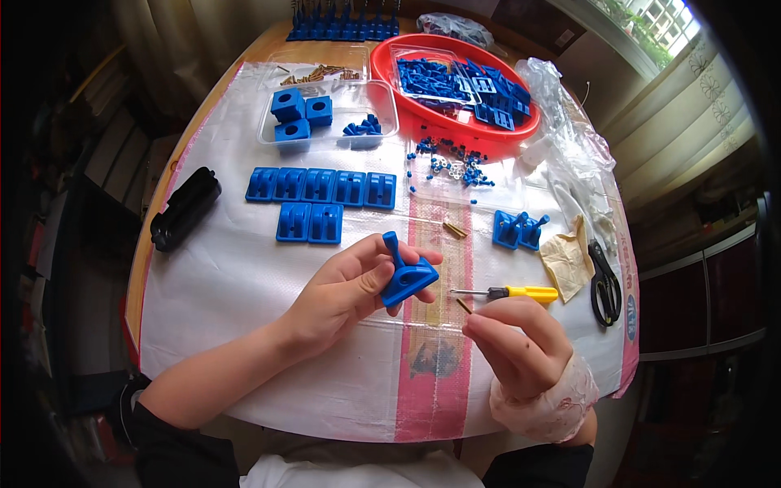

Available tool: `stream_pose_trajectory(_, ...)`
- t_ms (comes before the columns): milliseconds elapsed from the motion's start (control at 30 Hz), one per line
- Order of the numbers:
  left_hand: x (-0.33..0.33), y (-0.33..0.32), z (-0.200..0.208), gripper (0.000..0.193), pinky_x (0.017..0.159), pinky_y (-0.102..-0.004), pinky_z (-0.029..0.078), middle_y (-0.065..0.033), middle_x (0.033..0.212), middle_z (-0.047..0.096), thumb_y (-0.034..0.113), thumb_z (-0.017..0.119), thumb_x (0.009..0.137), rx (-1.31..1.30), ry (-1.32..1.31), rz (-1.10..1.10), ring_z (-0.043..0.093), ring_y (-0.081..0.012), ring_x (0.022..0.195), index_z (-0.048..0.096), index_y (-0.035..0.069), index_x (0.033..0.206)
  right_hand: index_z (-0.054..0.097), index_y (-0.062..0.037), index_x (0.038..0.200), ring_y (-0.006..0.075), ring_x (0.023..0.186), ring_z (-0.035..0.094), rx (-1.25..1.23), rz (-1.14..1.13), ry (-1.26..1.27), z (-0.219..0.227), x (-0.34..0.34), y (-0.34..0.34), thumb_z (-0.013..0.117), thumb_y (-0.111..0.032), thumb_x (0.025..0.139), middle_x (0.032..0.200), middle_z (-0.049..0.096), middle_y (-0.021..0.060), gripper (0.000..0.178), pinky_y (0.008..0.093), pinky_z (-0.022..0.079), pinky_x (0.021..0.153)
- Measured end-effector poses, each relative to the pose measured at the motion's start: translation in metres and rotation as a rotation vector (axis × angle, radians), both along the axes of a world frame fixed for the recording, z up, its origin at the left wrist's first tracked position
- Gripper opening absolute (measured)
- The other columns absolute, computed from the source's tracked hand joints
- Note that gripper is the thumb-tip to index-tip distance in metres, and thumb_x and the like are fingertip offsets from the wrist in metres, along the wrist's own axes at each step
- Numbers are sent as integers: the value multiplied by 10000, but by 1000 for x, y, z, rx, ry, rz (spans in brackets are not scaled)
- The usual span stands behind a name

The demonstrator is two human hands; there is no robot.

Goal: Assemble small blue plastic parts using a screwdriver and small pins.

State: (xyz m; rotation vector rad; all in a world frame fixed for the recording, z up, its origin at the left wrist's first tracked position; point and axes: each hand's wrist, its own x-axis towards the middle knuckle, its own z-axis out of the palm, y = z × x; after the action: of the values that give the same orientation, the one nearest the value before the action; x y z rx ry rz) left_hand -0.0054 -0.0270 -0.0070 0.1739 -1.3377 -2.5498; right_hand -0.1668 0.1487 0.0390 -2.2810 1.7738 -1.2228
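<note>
My left hand point(350, 281) is closed on a blue plastic bracket point(409, 281), which has a hole in its side and a blue peg point(392, 246) standing up from it. Between thumb and fingers, my right hand point(521, 337) pinches a thin brass-coloured pin point(464, 306), a short way right of the bracket and apart from it. Just beyond the right hand lies a screwdriver point(529, 294) with a yellow handle. More brass pins point(455, 230) rest on the sheet farther off. Two blue brackets with pegs point(519, 229) stand to the right.
Rows of blue brackets point(320, 187) stand at left centre. Behind them is a clear tray point(264, 122) with blue blocks. A red basin point(378, 65) holds blue parts. Small parts point(455, 167) lie in a shallow tray. Black scissors point(604, 285) lie right, a black case point(185, 210) left.
</note>
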Motion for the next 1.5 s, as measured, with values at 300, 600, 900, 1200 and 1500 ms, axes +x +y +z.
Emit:
stream_pose_trajectory(300,-5,6,-2,264,817,-277,506,-218,1382,490,339,550,983,-96,-34,-57,651,-227,1039,552,109,1112,605,115,1159,296,867,666,63,230,-35,-2,-4,3,608,56,687,1056,617,207,475,350,565,729)
stream_pose_trajectory(600,-5,7,-4,264,923,-323,503,-225,1374,486,313,589,969,-172,-49,-72,618,-199,1087,554,92,1110,644,87,1088,246,770,665,-24,109,-92,-21,5,-7,655,51,736,948,644,166,354,300,552,632)
stream_pose_trajectory(900,-1,20,-4,296,1020,-360,438,-200,1413,454,301,565,985,-328,-41,34,540,-223,1204,528,80,1179,660,47,1043,232,758,664,-14,21,-111,-23,8,-9,680,56,728,909,642,139,316,298,547,640)
stream_pose_trajectory(1200,5,32,-7,363,1086,-414,405,-213,1487,336,241,535,997,-523,10,105,480,-306,1310,441,53,1293,663,24,954,239,760,687,53,7,-335,-22,8,-10,742,32,771,869,671,131,199,292,554,663)
stream_pose_trajectory(1500,9,26,8,218,993,-404,491,-255,1389,464,65,562,966,-1061,253,277,559,-319,1222,512,31,1176,660,15,952,228,809,702,33,11,-478,-39,14,-13,754,73,750,896,692,123,230,301,561,694)
